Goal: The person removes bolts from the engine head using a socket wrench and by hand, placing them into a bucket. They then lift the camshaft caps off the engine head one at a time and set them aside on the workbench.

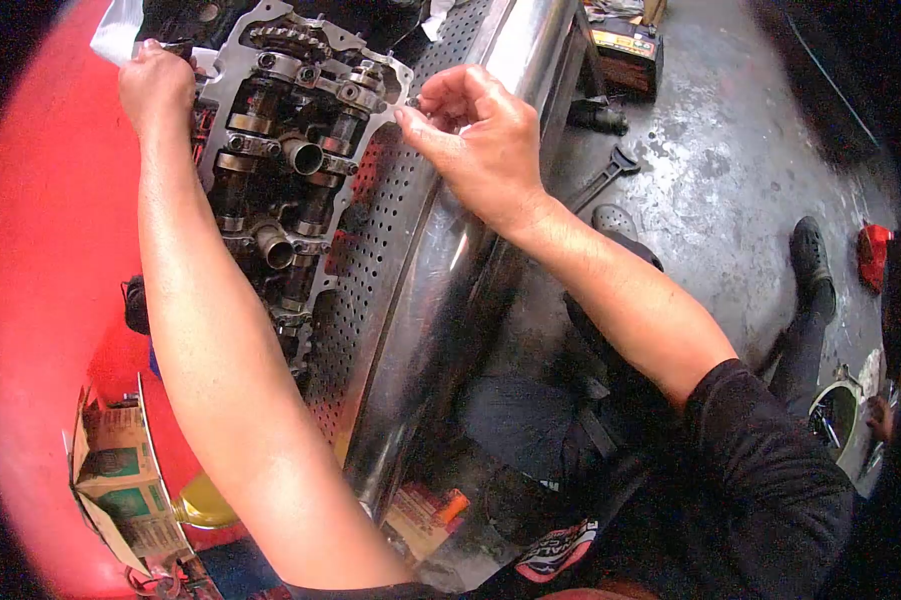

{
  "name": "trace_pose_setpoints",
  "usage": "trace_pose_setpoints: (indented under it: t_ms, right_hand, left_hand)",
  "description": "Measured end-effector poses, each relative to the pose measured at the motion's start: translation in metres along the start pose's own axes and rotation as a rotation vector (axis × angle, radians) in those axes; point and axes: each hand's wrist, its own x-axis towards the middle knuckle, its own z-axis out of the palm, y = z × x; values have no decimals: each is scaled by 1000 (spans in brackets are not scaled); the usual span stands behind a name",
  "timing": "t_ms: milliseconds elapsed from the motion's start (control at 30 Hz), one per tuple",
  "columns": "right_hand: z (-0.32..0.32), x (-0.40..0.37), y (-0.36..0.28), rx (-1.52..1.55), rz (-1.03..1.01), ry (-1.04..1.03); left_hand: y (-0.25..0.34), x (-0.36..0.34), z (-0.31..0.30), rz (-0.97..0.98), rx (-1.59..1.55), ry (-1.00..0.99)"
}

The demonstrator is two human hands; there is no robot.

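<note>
An engine cylinder head [270, 170] with camshafts, a toothed sprocket [288, 40] and two round tubes lies on a perforated metal bench [385, 190]. My left hand [158, 88] is closed at its upper left corner, beside a dark part and white cloth [116, 38]; what it grips is too hidden to name. At the upper right edge of the cylinder head, my right hand [480, 135] has its fingers curled, thumb and index near a small dark piece at the fingertips that I cannot make out.
An opened cardboard box [120, 480] and a yellow container [206, 502] stand at lower left. Right of the bench, the grey floor [710, 170] holds a boxed battery [625, 55], a black tool [605, 178] and a bucket [832, 415]. Another person's leg and shoe [810, 255] show at right.
</note>
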Motion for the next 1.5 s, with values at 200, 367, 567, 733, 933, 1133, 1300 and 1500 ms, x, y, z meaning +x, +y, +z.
trace_pose_setpoints:
  t_ms: [200, 367, 567, 733, 933, 1133, 1300, 1500]
  right_hand:
    - [13, 1, 4, 131, -4, 44]
    - [39, 10, -14, 336, -23, 64]
    - [60, 18, -4, 331, -54, 120]
    - [53, 16, -1, 287, -28, 76]
    - [36, 5, 21, 254, 106, 46]
    - [40, 4, 19, 147, -15, 73]
    - [38, 2, 19, 133, -25, 33]
    - [36, 19, 14, 18, -99, -7]
  left_hand:
    - [13, -11, -9, -31, -47, 4]
    - [19, -18, -7, -108, -76, 71]
    - [11, -11, -6, -65, -116, 23]
    - [12, -13, -5, -20, -34, 68]
    - [8, -11, -4, 32, -20, 54]
    - [5, -6, -3, 12, -31, 37]
    - [12, -14, -6, -15, -41, 65]
    - [11, -14, -5, -34, -77, 56]
